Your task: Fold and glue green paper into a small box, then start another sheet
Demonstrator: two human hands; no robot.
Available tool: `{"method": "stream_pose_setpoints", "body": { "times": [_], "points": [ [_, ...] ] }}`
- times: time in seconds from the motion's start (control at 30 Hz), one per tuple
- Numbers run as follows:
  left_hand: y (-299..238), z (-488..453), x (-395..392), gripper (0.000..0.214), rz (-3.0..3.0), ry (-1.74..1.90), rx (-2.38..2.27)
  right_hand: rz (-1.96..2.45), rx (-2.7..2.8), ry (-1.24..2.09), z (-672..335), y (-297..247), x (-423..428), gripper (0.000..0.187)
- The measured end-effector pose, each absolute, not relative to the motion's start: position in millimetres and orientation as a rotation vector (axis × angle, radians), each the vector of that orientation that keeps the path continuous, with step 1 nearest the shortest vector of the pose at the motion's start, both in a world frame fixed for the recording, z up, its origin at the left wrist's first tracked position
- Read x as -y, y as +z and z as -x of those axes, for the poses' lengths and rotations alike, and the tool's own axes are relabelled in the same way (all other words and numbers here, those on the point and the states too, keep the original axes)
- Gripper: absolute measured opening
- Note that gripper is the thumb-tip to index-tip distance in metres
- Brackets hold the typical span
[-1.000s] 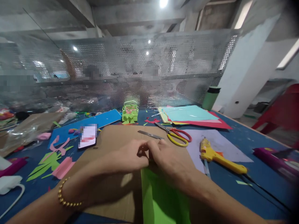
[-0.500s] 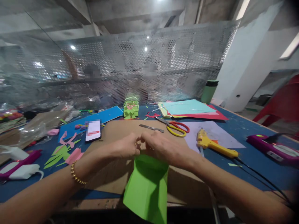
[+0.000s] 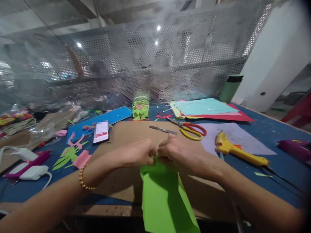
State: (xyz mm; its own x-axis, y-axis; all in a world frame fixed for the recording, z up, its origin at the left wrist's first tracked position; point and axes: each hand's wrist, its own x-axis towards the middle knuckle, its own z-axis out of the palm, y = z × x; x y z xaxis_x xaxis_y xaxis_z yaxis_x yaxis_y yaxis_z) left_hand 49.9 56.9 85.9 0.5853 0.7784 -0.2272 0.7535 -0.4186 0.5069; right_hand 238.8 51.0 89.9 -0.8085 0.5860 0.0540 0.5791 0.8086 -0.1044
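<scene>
A bright green sheet of paper [image 3: 162, 197], creased with raised sides, hangs toward me over the table's front edge. My left hand [image 3: 139, 152] has its fingers closed on the paper's far edge. Close beside it, my right hand [image 3: 173, 150] grips the same edge with curled fingers; the fingertips are partly hidden. Beneath both hands lies a brown cardboard sheet [image 3: 121, 181]. Just beyond them rest a metal blade [image 3: 162, 130] and scissors [image 3: 190, 129] with one red and one yellow handle loop.
A yellow glue gun [image 3: 238, 152] lies on lilac paper at right. Coloured sheets [image 3: 204, 106] are stacked behind, near a green bottle [image 3: 231, 89]. A small green paper basket [image 3: 140, 110] stands at the back. At left are a phone [image 3: 101, 132], paper scraps [image 3: 66, 157] and a purple power strip [image 3: 29, 165].
The green paper has swung, its lower end shifting right and showing more of its flat face. Both hands still grip its far edge. My view has tilted down slightly and turned left.
</scene>
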Motion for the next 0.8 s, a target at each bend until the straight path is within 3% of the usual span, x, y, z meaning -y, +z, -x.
{"method": "stream_pose_setpoints", "body": {
  "times": [0.3, 0.8],
  "points": [
    [74.7, -45.1, -40.6, 0.018, -2.694, 0.031, -1.081, 0.774, 2.881, 0.281, -248.9, 89.8, -43.5, 0.020],
    [64.4, -46.4, -38.2, 0.021, -2.391, 0.165, -1.074, 0.801, 2.906, 0.329, -251.5, 65.6, -58.2, 0.017]
  ]
}}
